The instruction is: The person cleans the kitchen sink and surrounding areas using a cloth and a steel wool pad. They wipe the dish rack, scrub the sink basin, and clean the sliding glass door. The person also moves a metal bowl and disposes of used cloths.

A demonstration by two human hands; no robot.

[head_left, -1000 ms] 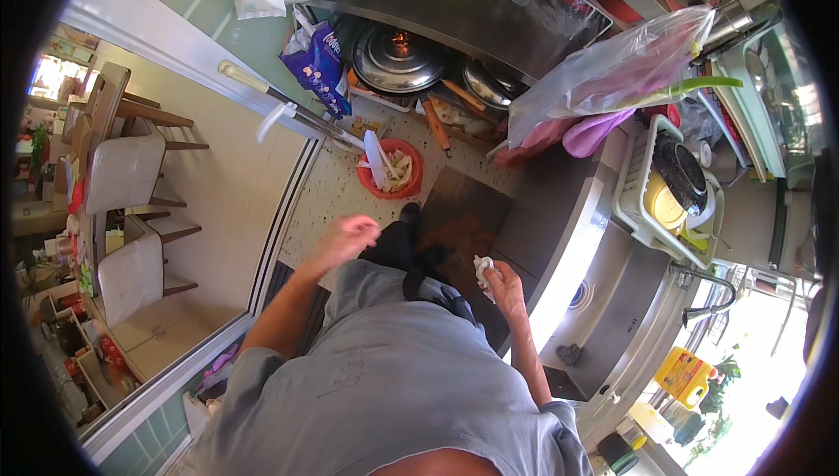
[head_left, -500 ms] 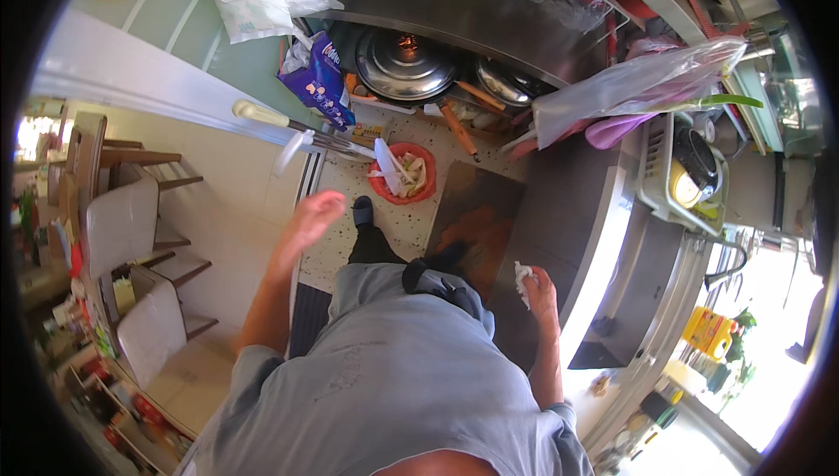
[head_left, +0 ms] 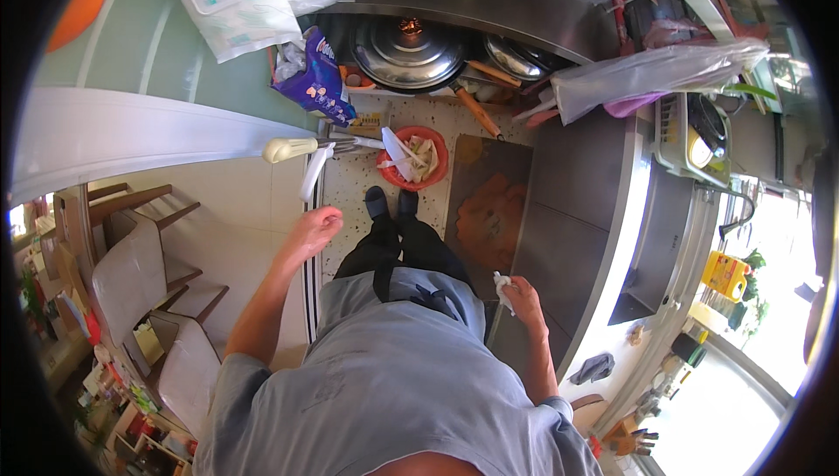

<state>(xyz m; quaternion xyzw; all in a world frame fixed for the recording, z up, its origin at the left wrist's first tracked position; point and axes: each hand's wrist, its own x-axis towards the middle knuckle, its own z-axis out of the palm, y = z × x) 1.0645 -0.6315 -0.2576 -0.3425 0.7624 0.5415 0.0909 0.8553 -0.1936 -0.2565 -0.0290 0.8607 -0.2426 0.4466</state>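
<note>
My left hand (head_left: 320,229) is raised at my left side beside the doorway, fingers curled together; whatever is inside, if anything, is hidden. My right hand (head_left: 524,298) grips a crumpled white tissue or cloth (head_left: 502,287) by my right hip. Past my dark slippers, a red round bin (head_left: 430,180) holds white and pale scraps on the speckled floor (head_left: 350,170). Beside it a dark mat (head_left: 472,179) with a rusty-brown patch lies on the floor. A cream-handled tool (head_left: 288,148) and a white-handled one (head_left: 316,166) lean at the door frame, above my left hand.
Counter cabinets with a sink (head_left: 638,292) and dish rack (head_left: 669,139) run along the right. Lidded pans (head_left: 402,56) and a blue bag (head_left: 319,83) are ahead. Chairs (head_left: 131,279) stand through the left doorway (head_left: 131,131); a yellow jug (head_left: 718,275) is by the window.
My feet now stand side by side before the red bin. My left hand has moved leftward; my right still holds the white wad. The view has shifted, showing more of the left wall.
</note>
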